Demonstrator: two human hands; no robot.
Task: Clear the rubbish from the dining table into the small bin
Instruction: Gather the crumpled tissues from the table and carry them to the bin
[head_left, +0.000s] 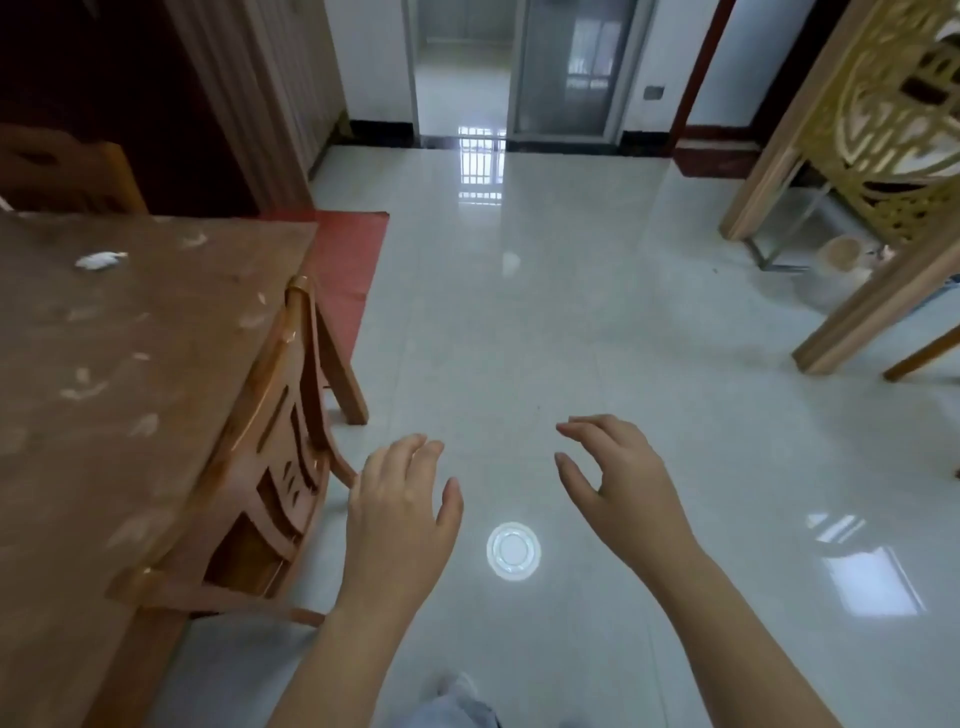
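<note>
Hands, left (397, 512) and right (621, 486), each grip loose and empty; table (130, 338) cut off left; tissue (98, 259) blurred.

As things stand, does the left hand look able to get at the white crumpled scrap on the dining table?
Probably not without a step. The left hand hangs open over the floor, off the table's edge, and the wooden chair stands between it and the white scrap, which lies towards the far end.
</note>
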